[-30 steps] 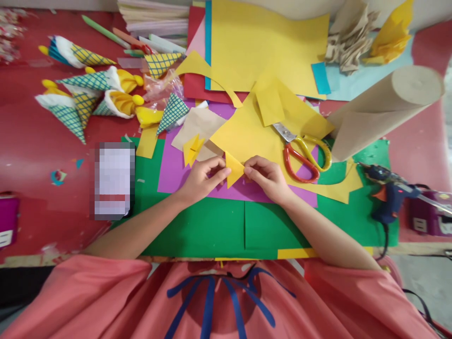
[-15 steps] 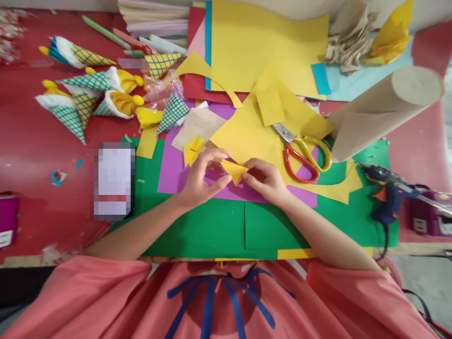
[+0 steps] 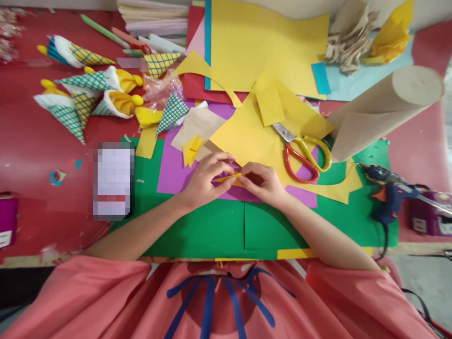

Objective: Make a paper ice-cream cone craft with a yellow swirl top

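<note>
Between my two hands is a small folded piece of yellow paper (image 3: 226,178), seen nearly edge-on. My left hand (image 3: 206,181) pinches it between thumb and fingers from the left. From the right, the thumb and fingertips of my right hand (image 3: 263,181) press on its other end. The fingers cover part of the paper. Just beyond my left hand, another folded yellow paper shape (image 3: 192,149) rests on purple paper (image 3: 167,174) and a beige paper scrap (image 3: 203,123). Scissors (image 3: 303,157) with red and yellow handles lie right of my right hand on yellow paper.
A phone (image 3: 113,181) with a blurred screen lies on the left. Small patterned cones (image 3: 79,89) sit at the upper left. A brown paper roll (image 3: 384,113) and a glue gun (image 3: 388,193) are on the right. Green sheets (image 3: 212,230) cover the near table edge.
The yellow paper has turned from a visible flat triangle to nearly edge-on. My hands have come closer together, and my left fingers have closed in on the paper.
</note>
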Available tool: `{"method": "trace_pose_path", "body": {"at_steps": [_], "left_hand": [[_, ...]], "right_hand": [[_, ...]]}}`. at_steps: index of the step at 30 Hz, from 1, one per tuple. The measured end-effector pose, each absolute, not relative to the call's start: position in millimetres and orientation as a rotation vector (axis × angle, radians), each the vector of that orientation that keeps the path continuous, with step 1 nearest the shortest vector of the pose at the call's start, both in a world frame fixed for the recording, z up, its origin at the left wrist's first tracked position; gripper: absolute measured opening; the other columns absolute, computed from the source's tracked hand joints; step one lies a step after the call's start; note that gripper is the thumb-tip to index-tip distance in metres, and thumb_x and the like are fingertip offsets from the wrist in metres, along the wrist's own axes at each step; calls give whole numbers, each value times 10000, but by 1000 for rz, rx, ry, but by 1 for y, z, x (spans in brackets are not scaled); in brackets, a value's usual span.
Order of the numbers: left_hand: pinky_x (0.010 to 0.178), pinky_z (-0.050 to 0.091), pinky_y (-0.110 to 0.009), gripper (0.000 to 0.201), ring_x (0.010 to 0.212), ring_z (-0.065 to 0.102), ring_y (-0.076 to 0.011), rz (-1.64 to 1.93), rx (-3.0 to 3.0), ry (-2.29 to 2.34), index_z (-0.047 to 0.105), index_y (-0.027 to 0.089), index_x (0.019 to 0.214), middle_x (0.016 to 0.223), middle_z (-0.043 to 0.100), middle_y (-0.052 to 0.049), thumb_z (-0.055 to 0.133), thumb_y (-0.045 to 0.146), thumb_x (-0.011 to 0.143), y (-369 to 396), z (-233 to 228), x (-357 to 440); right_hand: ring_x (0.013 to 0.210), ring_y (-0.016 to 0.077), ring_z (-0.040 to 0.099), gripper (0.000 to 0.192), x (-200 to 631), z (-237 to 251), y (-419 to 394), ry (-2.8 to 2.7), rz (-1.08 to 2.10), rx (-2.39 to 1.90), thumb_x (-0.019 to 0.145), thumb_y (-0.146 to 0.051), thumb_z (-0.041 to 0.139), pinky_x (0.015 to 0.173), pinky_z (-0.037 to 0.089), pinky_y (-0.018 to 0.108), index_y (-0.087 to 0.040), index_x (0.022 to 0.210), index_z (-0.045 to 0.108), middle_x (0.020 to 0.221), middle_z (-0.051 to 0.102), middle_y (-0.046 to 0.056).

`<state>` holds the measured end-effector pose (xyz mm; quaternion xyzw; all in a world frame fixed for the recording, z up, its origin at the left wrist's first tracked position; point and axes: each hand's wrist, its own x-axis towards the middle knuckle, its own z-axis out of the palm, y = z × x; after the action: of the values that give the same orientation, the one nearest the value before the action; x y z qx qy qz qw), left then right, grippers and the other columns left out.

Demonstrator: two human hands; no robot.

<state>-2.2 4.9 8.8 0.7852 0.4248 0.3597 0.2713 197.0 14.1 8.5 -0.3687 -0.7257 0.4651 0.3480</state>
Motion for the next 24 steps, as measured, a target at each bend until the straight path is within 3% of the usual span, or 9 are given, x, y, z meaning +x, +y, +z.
{"method": "trace_pose_path", "body": {"at_steps": [4,9,12,17,24], "left_hand": [[938,510,-334,46,1074,611,-170,1005,2151,1151,606,206,853,1113,638,-51,616,250,860,5,9,-2],[736,507,-259,39,821,599,-129,1043,2260,1142,616,204,839,873,620,-17,634,237,845,5,9,-1],[757,503,-273,53,829,604,-137,1050,2251,1100,637,211,894,850,645,-11,631,241,851,5,9,-2],[813,522,-294,272,906,608,-150,1072,2311,1075,664,257,1114,965,636,-36,636,242,844,5,10,-3],[1017,449,-429,395,1249,495,-253,965,2420,1087,605,340,1255,1421,463,-60,605,303,862,5,8,-5]], "right_hand": [[615,94,539,190,197,10,13,-1955,1206,-913,907,-307,554,588,430,223,-155,809,610,723,630,23],[610,99,528,222,199,10,13,-2018,1258,-894,923,-292,508,593,419,227,-143,800,617,687,599,19],[600,94,514,201,199,11,15,-1957,1284,-936,906,-256,504,578,405,221,-150,767,605,672,587,9],[588,98,507,265,199,14,18,-1804,1407,-1017,910,-299,500,574,396,229,-162,694,569,633,574,-4],[623,109,538,328,200,14,18,-1642,1525,-1022,917,-391,528,613,418,240,-164,686,578,642,592,1]]}}
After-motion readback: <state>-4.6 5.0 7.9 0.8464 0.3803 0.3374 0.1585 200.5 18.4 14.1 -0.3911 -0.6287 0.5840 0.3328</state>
